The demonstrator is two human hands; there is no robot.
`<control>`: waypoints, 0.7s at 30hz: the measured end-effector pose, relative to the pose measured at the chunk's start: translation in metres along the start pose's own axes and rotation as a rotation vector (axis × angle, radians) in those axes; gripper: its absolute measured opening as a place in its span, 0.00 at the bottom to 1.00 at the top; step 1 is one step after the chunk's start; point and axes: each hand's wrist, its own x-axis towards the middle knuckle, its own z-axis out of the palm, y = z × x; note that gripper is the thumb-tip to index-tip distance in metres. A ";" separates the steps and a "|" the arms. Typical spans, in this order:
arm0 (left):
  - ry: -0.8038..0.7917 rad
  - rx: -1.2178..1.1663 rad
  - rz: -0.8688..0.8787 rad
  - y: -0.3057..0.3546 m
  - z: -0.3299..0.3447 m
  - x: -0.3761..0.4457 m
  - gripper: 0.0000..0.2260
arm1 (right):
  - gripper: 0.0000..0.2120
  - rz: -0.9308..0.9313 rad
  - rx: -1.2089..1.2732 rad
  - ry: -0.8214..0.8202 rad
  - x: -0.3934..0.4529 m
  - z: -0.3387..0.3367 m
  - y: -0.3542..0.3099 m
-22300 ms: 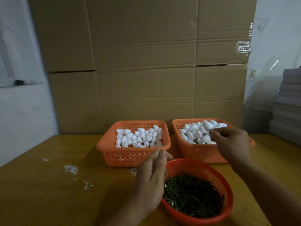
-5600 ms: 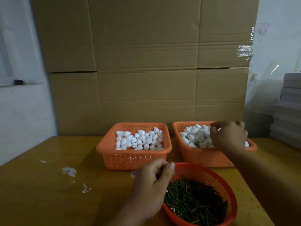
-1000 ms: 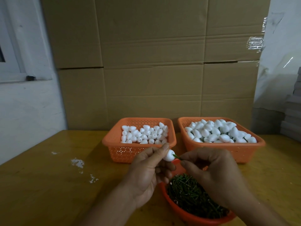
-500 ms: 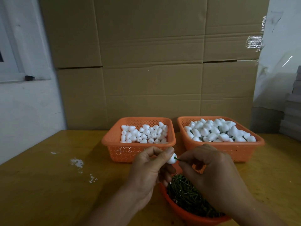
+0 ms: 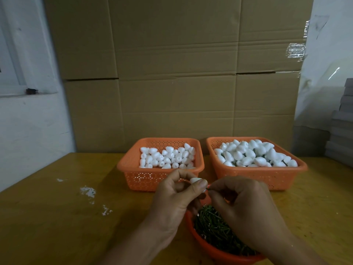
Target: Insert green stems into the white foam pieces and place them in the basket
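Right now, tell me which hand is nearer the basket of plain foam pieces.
Left. The left hand is just in front of that basket; the right hand sits further right, over the stem bowl.

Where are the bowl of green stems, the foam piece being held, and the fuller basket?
bowl of green stems (image 5: 214, 249): head view, front rim.
foam piece (image 5: 195, 180): head view, white top.
fuller basket (image 5: 256, 176): head view, front wall.

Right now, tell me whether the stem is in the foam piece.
Partly in. The right hand pinches the stem, its tip in the foam piece the left hand holds.
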 end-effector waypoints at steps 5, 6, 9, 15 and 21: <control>0.007 0.058 0.073 -0.002 0.001 -0.001 0.12 | 0.07 0.030 0.049 -0.019 -0.001 0.003 0.001; 0.008 0.074 0.089 -0.002 0.001 -0.001 0.11 | 0.07 0.031 0.055 -0.020 -0.001 0.003 0.001; 0.007 0.093 0.116 -0.003 0.001 -0.001 0.09 | 0.09 0.045 0.073 -0.013 -0.001 0.005 0.001; 0.036 0.044 0.097 -0.004 0.000 0.000 0.11 | 0.10 0.099 0.146 -0.032 -0.002 0.008 0.005; 0.043 0.010 0.087 -0.003 0.001 0.001 0.15 | 0.07 0.172 0.267 -0.059 -0.001 0.009 0.008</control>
